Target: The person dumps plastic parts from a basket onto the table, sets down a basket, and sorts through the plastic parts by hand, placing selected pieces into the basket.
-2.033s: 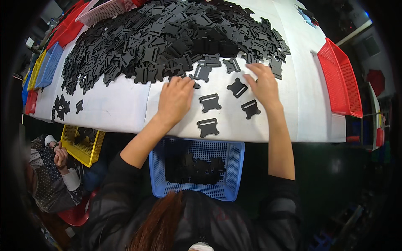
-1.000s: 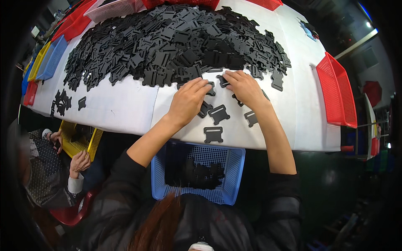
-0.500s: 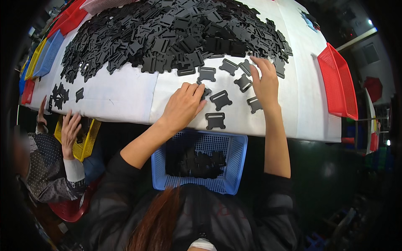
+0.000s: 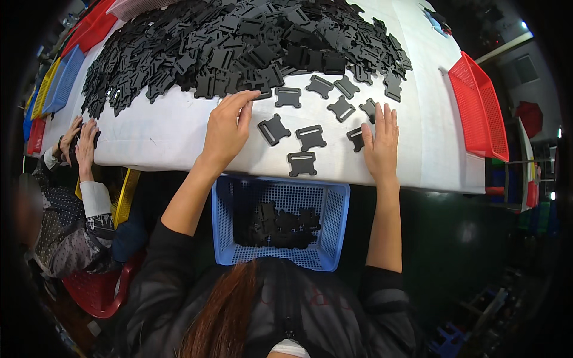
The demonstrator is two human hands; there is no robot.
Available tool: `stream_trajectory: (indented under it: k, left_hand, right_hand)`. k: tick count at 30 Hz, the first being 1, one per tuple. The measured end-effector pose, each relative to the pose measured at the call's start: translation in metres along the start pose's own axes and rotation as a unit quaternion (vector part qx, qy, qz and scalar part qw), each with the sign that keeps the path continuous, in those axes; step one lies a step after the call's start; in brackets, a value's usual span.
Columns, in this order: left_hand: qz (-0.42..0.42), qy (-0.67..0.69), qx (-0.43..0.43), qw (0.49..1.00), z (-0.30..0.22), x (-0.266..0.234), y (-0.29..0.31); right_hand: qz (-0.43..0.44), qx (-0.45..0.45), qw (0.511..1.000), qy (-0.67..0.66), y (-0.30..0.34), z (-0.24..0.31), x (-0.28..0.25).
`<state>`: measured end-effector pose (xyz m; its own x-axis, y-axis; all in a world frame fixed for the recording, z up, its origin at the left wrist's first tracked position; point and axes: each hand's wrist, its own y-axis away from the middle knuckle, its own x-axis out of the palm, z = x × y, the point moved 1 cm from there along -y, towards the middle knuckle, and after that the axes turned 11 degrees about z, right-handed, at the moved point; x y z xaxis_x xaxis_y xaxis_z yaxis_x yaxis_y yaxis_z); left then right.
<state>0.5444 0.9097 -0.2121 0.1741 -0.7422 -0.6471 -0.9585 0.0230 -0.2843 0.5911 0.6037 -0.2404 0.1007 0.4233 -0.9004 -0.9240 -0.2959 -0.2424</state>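
Note:
A large heap of flat black plastic buckle pieces (image 4: 221,56) covers the far part of the white-covered table (image 4: 167,134). Several single buckle pieces lie spread out between my hands, among them a tilted buckle piece (image 4: 274,129) and one near the table edge (image 4: 302,164). My left hand (image 4: 228,126) reaches to the front of the heap, its outstretched fingertips on a buckle piece (image 4: 262,93). Flat and with fingers extended, my right hand (image 4: 382,140) rests beside a buckle piece (image 4: 356,139); another buckle piece (image 4: 368,110) sits partly behind its fingers.
Below the table edge, in front of me, stands a blue basket (image 4: 343,221) with black pieces inside. At the right edge is a red basket (image 4: 477,110). Another person's hands (image 4: 85,146) are at the left table edge, above a yellow basket (image 4: 127,194).
My left hand has moved left and away from me to the heap, uncovering a loose buckle piece. My right hand has come nearer to me. The other person's hands have moved onto the table.

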Motion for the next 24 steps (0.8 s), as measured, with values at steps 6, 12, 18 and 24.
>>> stream_trajectory:
  k: [6,12,18,24]
  left_hand:
    - [0.003,-0.012,0.081,0.997,0.003,0.017,-0.015]
    - [0.170,-0.190,0.160,0.954,-0.004,0.086,-0.049]
    - [0.194,-0.155,0.142,0.958,-0.018,0.066,0.017]
    - [0.184,-0.053,0.139,0.972,-0.035,0.036,0.083]
  right_hand:
    - [0.089,0.025,0.995,-0.039,-0.009,0.021,0.008]
    - [0.088,-0.011,0.993,0.084,-0.048,0.025,0.038]
    - [0.051,-0.060,0.997,0.026,0.015,0.069,0.037]
    - [0.066,-0.066,0.995,-0.028,0.090,0.113,0.010]
